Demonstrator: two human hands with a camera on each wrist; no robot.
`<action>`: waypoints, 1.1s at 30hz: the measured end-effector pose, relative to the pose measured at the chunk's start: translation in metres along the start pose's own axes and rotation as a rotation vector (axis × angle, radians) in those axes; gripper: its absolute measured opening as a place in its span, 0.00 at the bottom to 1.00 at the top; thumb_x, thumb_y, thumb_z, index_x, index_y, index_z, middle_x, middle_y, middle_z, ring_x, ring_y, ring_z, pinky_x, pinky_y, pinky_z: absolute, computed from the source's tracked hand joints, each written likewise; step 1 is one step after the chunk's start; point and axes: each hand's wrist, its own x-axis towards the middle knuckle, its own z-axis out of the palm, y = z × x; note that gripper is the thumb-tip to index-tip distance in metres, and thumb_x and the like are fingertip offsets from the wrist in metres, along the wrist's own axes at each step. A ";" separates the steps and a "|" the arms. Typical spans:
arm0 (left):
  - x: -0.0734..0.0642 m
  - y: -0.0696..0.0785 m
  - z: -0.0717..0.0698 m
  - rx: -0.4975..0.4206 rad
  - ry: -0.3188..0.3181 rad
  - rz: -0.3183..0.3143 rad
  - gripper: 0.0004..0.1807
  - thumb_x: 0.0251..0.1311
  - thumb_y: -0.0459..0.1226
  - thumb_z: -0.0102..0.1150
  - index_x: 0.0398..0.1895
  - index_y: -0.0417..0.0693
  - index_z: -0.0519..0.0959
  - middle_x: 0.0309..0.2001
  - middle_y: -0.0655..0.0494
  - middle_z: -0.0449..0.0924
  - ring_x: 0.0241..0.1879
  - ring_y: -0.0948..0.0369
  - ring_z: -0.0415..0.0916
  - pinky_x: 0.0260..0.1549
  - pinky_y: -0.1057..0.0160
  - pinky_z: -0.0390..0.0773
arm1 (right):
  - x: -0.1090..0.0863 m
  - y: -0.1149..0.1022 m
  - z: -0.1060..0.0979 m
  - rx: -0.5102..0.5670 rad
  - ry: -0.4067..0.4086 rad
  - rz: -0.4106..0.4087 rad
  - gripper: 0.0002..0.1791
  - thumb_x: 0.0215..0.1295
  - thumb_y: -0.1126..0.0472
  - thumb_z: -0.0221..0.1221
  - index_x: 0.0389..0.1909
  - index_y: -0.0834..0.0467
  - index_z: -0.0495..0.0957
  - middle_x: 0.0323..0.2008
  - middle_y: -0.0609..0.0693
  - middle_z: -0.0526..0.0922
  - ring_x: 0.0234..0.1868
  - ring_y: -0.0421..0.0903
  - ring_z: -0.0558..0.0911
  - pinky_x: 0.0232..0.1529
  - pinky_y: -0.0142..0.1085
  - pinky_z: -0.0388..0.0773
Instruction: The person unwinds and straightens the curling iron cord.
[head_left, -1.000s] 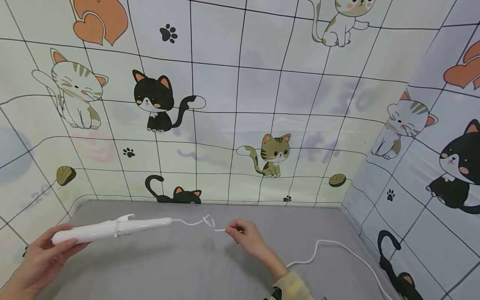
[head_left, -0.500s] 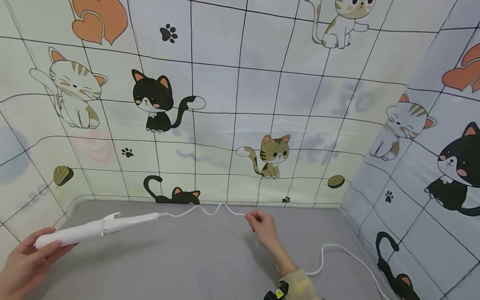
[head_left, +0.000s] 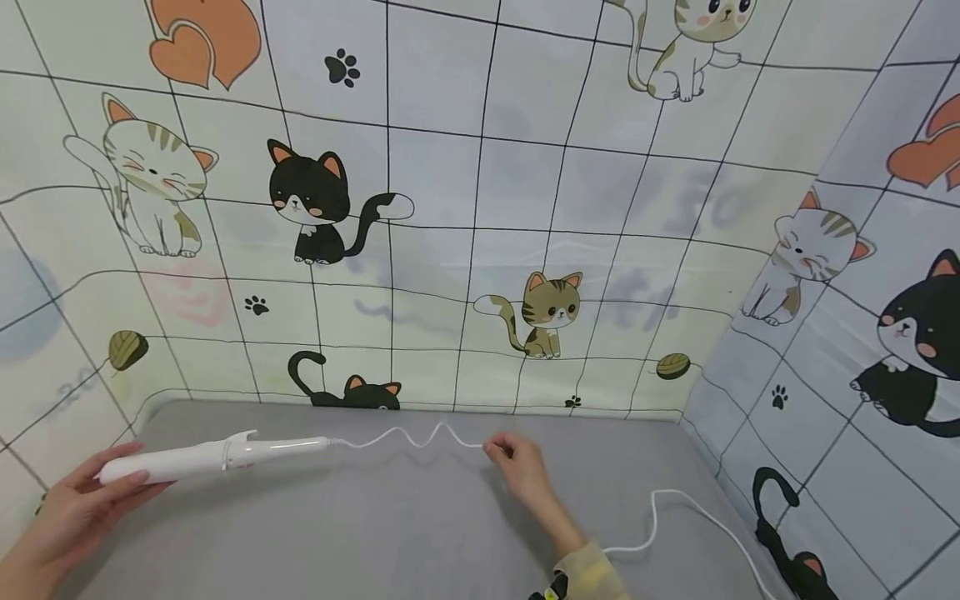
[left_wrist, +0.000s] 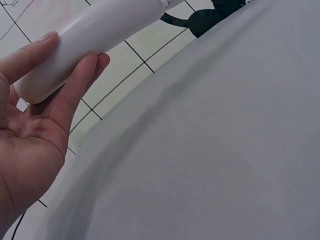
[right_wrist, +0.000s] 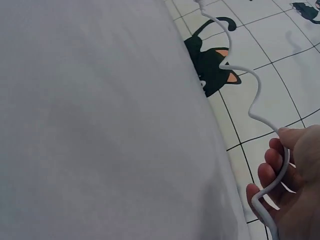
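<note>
In the head view, my left hand (head_left: 84, 507) grips the thick rounded end of a white curling iron (head_left: 202, 458) between thumb and fingers. A small lever sticks up near the middle of the iron, which lies almost level above the grey surface. From its thin right end runs a white cord (head_left: 441, 427), wavy and slack. My right hand (head_left: 522, 479) pinches this cord between thumb and forefinger. In the right wrist view the cord (right_wrist: 255, 95) passes on through the right hand (right_wrist: 300, 175), past the curled fingers. The left wrist view shows the left hand (left_wrist: 37, 130) around the iron's end.
A grey covered surface (head_left: 360, 533) lies below both hands. More cord (head_left: 705, 517) curves over its right side and leaves at the bottom edge. A cloth or sheet wall (head_left: 435, 183) printed with cats and a grid closes off the back and both sides.
The right hand has moved to the right with the cord, and a loop in it has opened into loose waves. The iron moved slightly left, then back.
</note>
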 end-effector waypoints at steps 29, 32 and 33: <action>0.021 0.002 -0.012 0.236 0.495 -0.305 0.48 0.68 0.27 0.63 0.78 0.76 0.51 0.65 0.39 0.57 0.36 0.64 0.85 0.54 0.55 0.86 | -0.012 0.002 0.011 -0.137 -0.214 -0.165 0.05 0.71 0.68 0.60 0.42 0.66 0.83 0.37 0.52 0.85 0.38 0.45 0.80 0.39 0.36 0.83; 0.019 0.000 -0.013 0.159 0.462 -0.278 0.35 0.71 0.28 0.60 0.66 0.79 0.64 0.46 0.63 0.74 0.38 0.62 0.86 0.52 0.55 0.87 | -0.014 0.002 0.011 -0.138 -0.230 -0.141 0.07 0.71 0.68 0.60 0.44 0.66 0.83 0.39 0.53 0.85 0.40 0.46 0.81 0.40 0.37 0.84; 0.019 0.000 -0.013 0.165 0.449 -0.261 0.36 0.71 0.29 0.59 0.70 0.77 0.62 0.42 0.68 0.75 0.38 0.62 0.85 0.51 0.55 0.88 | -0.014 0.002 0.010 -0.140 -0.235 -0.142 0.07 0.71 0.68 0.59 0.45 0.67 0.82 0.39 0.53 0.85 0.40 0.46 0.81 0.40 0.37 0.84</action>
